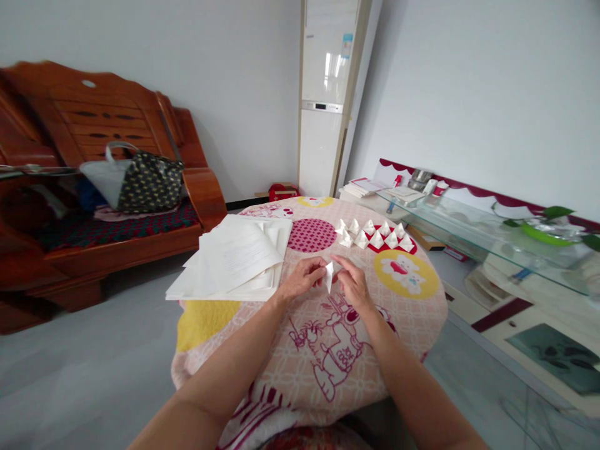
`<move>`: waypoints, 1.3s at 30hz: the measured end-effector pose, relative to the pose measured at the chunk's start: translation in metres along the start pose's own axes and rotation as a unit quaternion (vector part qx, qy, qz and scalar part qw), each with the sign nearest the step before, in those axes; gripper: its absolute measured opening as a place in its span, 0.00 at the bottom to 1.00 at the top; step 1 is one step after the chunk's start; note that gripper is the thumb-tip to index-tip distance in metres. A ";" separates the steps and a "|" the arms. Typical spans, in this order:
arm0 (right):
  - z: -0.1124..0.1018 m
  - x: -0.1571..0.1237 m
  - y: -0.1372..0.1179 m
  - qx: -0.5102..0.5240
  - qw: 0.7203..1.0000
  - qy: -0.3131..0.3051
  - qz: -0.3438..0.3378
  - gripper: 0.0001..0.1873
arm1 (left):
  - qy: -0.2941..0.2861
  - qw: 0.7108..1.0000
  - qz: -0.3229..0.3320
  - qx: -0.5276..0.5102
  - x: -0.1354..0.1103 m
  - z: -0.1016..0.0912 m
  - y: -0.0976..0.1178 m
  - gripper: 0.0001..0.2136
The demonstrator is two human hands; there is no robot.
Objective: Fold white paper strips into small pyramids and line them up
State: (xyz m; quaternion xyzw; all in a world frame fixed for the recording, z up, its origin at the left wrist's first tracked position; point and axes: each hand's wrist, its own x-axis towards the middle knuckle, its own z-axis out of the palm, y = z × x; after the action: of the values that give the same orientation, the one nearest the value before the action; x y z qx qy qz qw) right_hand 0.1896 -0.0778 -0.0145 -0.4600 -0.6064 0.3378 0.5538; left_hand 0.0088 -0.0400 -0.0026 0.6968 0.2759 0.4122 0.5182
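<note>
Both hands meet over a round table covered by a pink cartoon-print cloth (328, 350). My left hand (304, 279) and my right hand (352, 282) each pinch a side of a small folded white paper piece (329, 275), held upright between the fingertips just above the cloth. A thick stack of white paper sheets (237, 259) lies to the left of my left hand. Beyond my hands, several small folded white paper shapes (374, 235) sit in rows on the far side of the table.
A wooden bench (94, 187) with a spotted handbag (140, 181) stands at the left. A glass-topped cabinet (492, 237) with books, cups and a green dish runs along the right wall. A tall white air conditioner (328, 100) stands in the corner.
</note>
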 end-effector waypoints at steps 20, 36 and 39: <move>-0.004 -0.005 -0.002 0.070 0.988 -0.086 0.105 0.08 | -0.103 0.992 -0.011 0.067 -0.002 -0.006 -0.003 0.19; -0.010 -0.002 0.016 0.144 0.983 -0.044 0.110 0.06 | -0.136 0.983 -0.119 -0.042 -0.003 -0.007 -0.008 0.23; -0.010 -0.002 0.017 0.170 0.978 -0.037 0.116 0.06 | -0.106 0.984 -0.115 -0.081 -0.003 -0.008 -0.007 0.22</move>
State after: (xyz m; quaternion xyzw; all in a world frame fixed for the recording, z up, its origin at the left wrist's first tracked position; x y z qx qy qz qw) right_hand 0.2022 -0.0744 -0.0290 -0.4136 -0.5024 0.5149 0.5580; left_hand 0.0012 -0.0363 -0.0094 0.6557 0.2633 0.2950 0.6432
